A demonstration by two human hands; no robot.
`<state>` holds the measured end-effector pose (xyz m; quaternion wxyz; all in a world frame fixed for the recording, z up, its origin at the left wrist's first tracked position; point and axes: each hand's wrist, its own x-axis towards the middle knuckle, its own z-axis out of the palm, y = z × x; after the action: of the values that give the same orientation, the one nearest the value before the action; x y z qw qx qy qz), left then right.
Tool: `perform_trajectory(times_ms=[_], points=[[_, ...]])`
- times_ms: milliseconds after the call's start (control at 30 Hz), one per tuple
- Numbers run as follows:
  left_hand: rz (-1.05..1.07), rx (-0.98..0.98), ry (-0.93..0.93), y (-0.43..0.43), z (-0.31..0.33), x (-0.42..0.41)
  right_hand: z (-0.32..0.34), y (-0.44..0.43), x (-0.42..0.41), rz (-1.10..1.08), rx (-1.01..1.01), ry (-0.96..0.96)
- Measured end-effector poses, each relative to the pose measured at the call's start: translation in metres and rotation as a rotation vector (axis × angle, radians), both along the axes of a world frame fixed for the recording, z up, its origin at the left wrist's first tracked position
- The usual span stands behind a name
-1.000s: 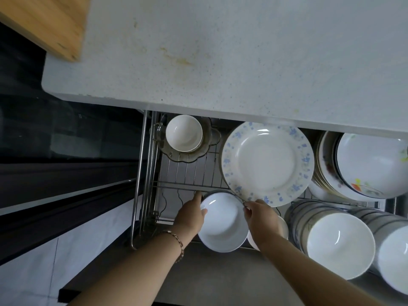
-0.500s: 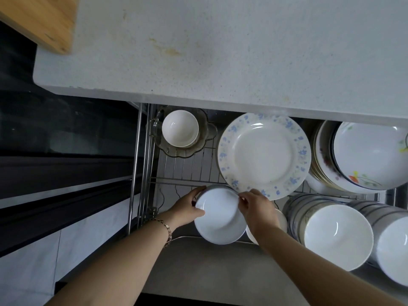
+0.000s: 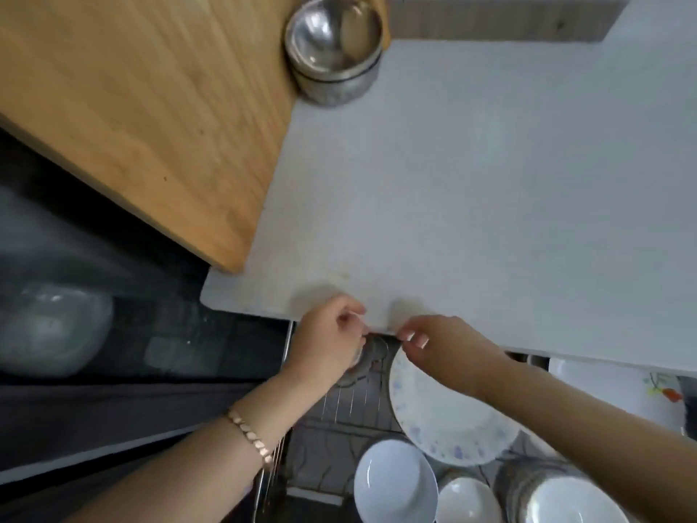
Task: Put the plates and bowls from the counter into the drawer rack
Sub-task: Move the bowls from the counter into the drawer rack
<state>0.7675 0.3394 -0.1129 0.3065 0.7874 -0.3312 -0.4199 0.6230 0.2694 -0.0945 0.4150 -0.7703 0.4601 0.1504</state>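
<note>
My left hand (image 3: 327, 343) and my right hand (image 3: 450, 349) hover side by side at the counter's (image 3: 490, 220) front edge, above the open drawer rack (image 3: 339, 405). Both have loosely curled fingers and hold nothing. Below them, a white bowl (image 3: 392, 481) stands on edge in the rack's front row. The blue-flowered plate (image 3: 445, 424) leans behind it, partly under my right wrist. Two stacked steel bowls (image 3: 333, 50) sit at the back of the counter. The picture is blurred by motion.
A wooden board (image 3: 151, 107) covers the counter's left part. More white bowls (image 3: 565, 500) fill the rack's front right, and a plate with a red flower (image 3: 611, 383) stands at the right. A glass dish (image 3: 373, 356) lies under the counter lip.
Both hands let go of the white bowl, which stays in the rack, and rose to the counter edge. The view swung up onto the counter, showing the steel bowls.
</note>
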Motion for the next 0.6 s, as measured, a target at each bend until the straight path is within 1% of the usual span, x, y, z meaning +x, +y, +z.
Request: perform_trajectory(times_ms=[67, 133, 200, 267, 333, 433, 533, 600], points=[[0.180, -0.131, 0.160, -0.044, 0.029, 0.024, 0.033, -0.039, 0.022, -0.033, -0.081, -0.111], [0.296, -0.232, 0.301, -0.088, 0.048, 0.049, 0.049, -0.079, 0.049, -0.144, -0.064, -0.222], [0.382, -0.234, 0.400, -0.131, 0.055, 0.073, 0.054, -0.113, 0.077, -0.283, 0.004, -0.296], [0.452, -0.186, 0.484, -0.172, 0.054, 0.094, 0.051, -0.144, 0.101, -0.369, 0.038, -0.314], [0.499, -0.167, 0.519, -0.208, 0.048, 0.111, 0.043, -0.169, 0.121, -0.416, 0.060, -0.298], [0.540, -0.192, 0.559, -0.252, 0.037, 0.127, 0.030, -0.199, 0.139, -0.469, 0.083, -0.258], [0.515, -0.181, 0.597, -0.287, 0.023, 0.139, 0.015, -0.218, 0.141, -0.530, 0.084, -0.243], [0.544, -0.190, 0.614, -0.305, 0.015, 0.146, 0.006, -0.225, 0.136, -0.564, 0.072, -0.243]])
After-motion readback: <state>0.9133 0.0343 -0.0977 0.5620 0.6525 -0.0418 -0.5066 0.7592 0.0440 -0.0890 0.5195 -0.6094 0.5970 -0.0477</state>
